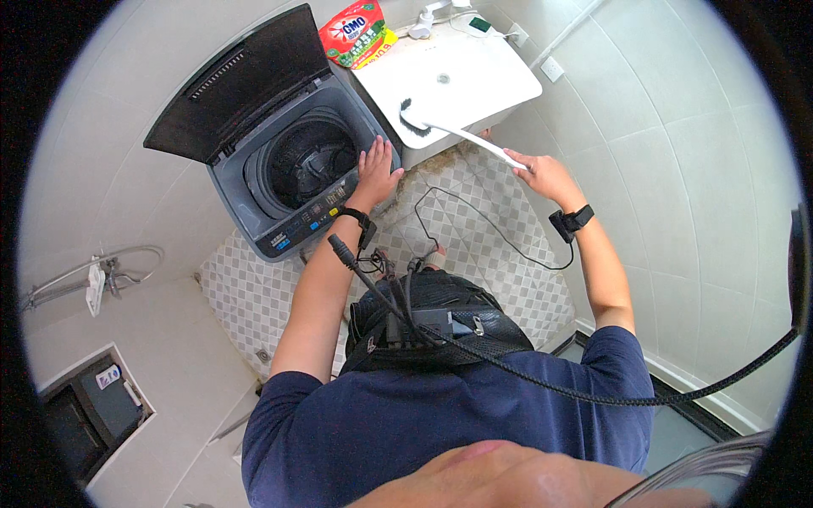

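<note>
My right hand (549,179) grips the end of a long white-handled toilet brush (471,138). Its dark bristled head rests on or just over the near left part of the white sink (500,78). My left hand (377,173) lies flat, fingers stretched out, on the front right corner of a grey top-loading washing machine (242,222). The machine's dark lid (241,80) stands raised, and its drum (309,157) shows inside. Whether anything lies deep in the drum is too dark to tell.
A red and green detergent bag (356,34) stands between lid and sink, near the white faucet (423,21). Cables run from my wrist straps and waist bag (440,326) over the tiled floor (474,229). A shower hose (102,271) hangs on the left wall.
</note>
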Tool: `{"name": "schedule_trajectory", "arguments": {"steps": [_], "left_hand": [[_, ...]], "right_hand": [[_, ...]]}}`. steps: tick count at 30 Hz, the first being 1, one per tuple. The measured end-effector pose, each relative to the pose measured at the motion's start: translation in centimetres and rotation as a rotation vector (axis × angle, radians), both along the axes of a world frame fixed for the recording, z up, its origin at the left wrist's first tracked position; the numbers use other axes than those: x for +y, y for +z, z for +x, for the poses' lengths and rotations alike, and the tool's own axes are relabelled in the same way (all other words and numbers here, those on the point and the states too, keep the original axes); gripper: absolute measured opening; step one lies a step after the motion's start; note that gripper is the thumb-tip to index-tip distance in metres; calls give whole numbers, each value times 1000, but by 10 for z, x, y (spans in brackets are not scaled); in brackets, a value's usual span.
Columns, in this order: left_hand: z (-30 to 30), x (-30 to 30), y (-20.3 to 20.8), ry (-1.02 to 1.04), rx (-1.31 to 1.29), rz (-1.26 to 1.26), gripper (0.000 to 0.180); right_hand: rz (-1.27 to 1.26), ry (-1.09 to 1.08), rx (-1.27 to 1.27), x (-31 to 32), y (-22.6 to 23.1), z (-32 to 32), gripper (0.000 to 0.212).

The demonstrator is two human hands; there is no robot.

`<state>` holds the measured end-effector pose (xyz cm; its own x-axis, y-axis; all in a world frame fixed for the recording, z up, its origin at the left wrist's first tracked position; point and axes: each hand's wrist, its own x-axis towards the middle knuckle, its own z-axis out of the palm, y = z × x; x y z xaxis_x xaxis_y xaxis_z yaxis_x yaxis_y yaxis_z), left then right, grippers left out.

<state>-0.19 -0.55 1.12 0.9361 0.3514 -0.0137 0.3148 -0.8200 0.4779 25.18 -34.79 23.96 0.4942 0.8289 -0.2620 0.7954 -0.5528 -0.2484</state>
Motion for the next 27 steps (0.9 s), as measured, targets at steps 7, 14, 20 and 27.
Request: {"name": "schedule_trajectory", "arguments": {"steps": [7, 14, 20, 27], "left_hand": [[1, 3, 2, -9, 36, 10, 93], [2, 3, -6, 7, 63, 17, 94], [1, 5, -6, -1, 49, 2, 95], [0, 3, -7, 2, -22, 30, 95]], "right_hand": [[80, -100, -266, 4, -37, 34, 53], [81, -21, -85, 12, -23, 12, 53], [35, -79, -150, 21, -49, 27, 52], [-10, -240, -240, 42, -90, 102, 51]]}}
